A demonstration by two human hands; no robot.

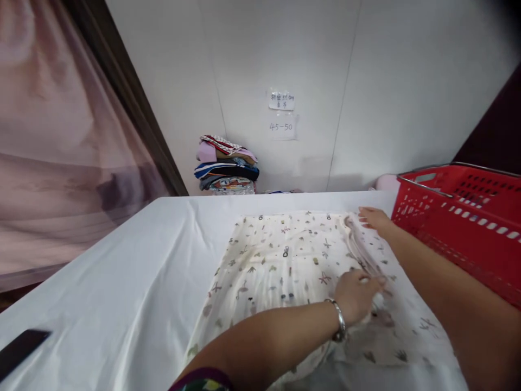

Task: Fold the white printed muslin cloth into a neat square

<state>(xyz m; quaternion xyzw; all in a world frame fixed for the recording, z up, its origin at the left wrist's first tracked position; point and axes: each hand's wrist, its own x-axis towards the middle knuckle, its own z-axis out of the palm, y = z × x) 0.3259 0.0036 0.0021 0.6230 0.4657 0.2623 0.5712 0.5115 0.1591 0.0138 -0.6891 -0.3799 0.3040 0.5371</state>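
A white cloth (285,255) with small printed plant and figure motifs lies spread on the table. Its right part is folded over, with a gathered edge running down the right side. My left hand (355,297), wearing a silver bracelet, reaches across and pinches the cloth near that fold; the fingertips are slightly blurred. Beside the cloth's far right corner, my right hand (373,218) rests with fingers stretched out flat, touching the edge.
The table has a white cover (163,260) with wrinkles. A red plastic basket (456,217) stands at the right. Folded clothes (228,168) are stacked behind the table, near paper signs (283,127) on the wall. A dark phone-like object (22,347) lies front left; a pink curtain (61,136) hangs left.
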